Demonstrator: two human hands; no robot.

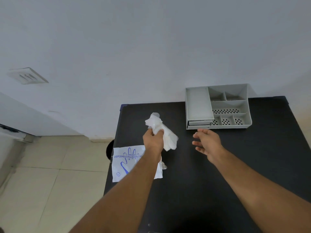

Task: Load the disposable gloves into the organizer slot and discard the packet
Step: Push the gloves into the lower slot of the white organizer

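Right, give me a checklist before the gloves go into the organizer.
1. Glove bundle gripped in left hand: ok.
2. Right hand empty and open: ok.
3. Grey organizer upright on the black table, within reach: ok.
4. Organizer slots empty: ok for those visible.
5. Glove packet fully emptied: cannot tell; it lies partly under the left arm.
6. Bin for the packet: cannot tell.

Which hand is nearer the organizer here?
Right. The right hand is open just in front of the organizer, near its drawer corner. The left hand is farther left over the table, gripping the gloves.
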